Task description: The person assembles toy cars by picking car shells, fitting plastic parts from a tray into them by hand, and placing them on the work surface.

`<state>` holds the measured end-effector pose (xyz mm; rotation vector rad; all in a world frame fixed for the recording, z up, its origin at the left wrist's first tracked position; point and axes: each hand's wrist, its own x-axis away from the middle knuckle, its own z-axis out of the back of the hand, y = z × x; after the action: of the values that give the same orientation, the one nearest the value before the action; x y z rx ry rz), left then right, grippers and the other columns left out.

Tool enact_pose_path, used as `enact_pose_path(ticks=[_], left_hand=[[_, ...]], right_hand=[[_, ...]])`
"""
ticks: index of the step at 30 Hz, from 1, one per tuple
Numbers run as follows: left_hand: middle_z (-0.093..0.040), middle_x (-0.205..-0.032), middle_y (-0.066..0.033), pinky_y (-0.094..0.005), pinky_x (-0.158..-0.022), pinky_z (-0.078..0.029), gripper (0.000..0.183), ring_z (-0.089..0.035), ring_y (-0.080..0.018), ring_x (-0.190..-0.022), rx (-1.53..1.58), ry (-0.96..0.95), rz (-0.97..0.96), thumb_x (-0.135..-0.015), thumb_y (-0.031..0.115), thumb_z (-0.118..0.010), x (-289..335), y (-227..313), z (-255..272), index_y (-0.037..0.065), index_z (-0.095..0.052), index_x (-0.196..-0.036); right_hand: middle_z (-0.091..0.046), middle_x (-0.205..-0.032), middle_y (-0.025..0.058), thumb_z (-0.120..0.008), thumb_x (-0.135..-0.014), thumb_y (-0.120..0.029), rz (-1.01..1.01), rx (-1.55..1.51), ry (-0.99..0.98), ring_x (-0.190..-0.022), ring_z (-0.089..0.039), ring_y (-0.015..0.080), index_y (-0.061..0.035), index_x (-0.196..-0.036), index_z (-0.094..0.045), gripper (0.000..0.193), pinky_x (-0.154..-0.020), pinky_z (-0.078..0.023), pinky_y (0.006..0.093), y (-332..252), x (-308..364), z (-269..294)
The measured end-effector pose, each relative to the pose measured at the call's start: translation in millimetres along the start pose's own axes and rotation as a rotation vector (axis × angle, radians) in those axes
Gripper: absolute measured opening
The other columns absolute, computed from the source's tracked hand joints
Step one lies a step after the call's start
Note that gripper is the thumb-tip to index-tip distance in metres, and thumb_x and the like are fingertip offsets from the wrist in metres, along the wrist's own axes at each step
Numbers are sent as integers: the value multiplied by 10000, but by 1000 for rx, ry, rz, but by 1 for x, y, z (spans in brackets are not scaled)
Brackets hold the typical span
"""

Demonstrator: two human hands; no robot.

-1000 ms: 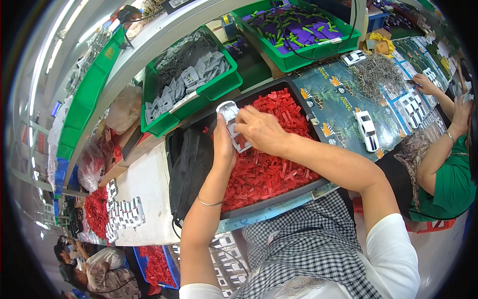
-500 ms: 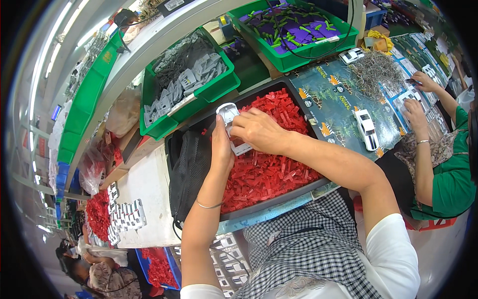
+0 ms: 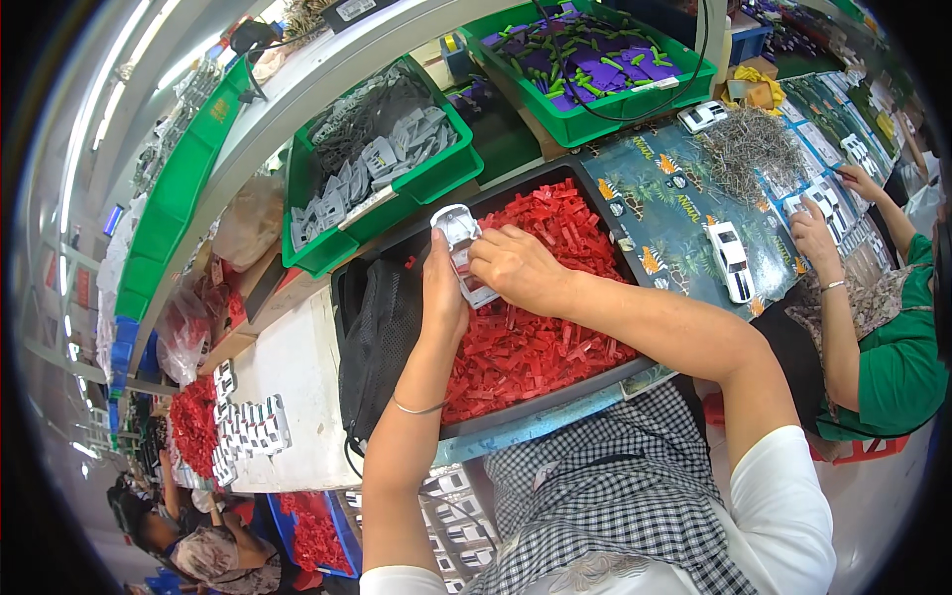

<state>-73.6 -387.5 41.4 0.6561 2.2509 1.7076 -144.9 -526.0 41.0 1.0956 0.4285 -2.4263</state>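
Note:
A white toy car body (image 3: 457, 226) is held up over a black tray (image 3: 617, 238) of small red plastic parts (image 3: 535, 362). My left hand (image 3: 442, 288) is closed round its left side. Bent fingers of my right hand (image 3: 518, 266) press at the car's right side and inside. Whether a small red part sits between those fingertips cannot be made out. The car's hollow underside seems to face up.
Green bins of grey parts (image 3: 382, 159) and of purple and green parts (image 3: 595, 59) stand behind the tray. A black mesh pouch (image 3: 379, 342) lies at its left. Finished-looking white cars (image 3: 732, 260) and a pile of metal pins (image 3: 754, 144) lie right, beside a co-worker in green (image 3: 897, 372).
My right fingers have shifted slightly on the car body, uncovering more of its inside. The co-worker's hands at the right have moved, and a person at lower left has shifted.

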Motion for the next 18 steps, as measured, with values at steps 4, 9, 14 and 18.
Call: enact_pose_path(ticks=[4,9,14,18], left_hand=[[-659,-1030,-51,-273,-695,-506,484,-621,-115,-847,-1,49,-77,-1075,442,-344,2,2,-10,46,-603,-1174],[-657,-1043,-57,-271,-684,-507,489,-627,-119,-849,43,29,-51,-1073,451,-343,4,4,-7,45,-580,-1209],[-653,-1063,-64,-269,-681,-514,486,-636,-124,-858,76,-1,-42,-1074,447,-338,3,8,1,48,-557,-1244],[-643,-1105,-68,-306,-778,-531,477,-640,-149,-929,72,41,-25,-1077,438,-327,5,9,-7,60,-544,-1270]], right_hand=[[-577,-896,62,-687,-719,-67,-38,70,-36,-871,-567,248,-54,-791,-627,94,-718,-425,351,-4,-4,8],[-588,-944,60,-730,-715,-119,-81,-4,-21,-944,-551,255,-52,-774,-661,114,-818,-412,397,-5,-5,13],[-603,-1030,72,-761,-701,-155,-38,-15,-71,-1038,-543,272,-63,-786,-698,139,-960,-379,464,-4,-5,15],[-604,-1067,75,-742,-701,-125,-55,-30,16,-1077,-533,274,-64,-761,-682,104,-1003,-360,489,-2,-6,11]])
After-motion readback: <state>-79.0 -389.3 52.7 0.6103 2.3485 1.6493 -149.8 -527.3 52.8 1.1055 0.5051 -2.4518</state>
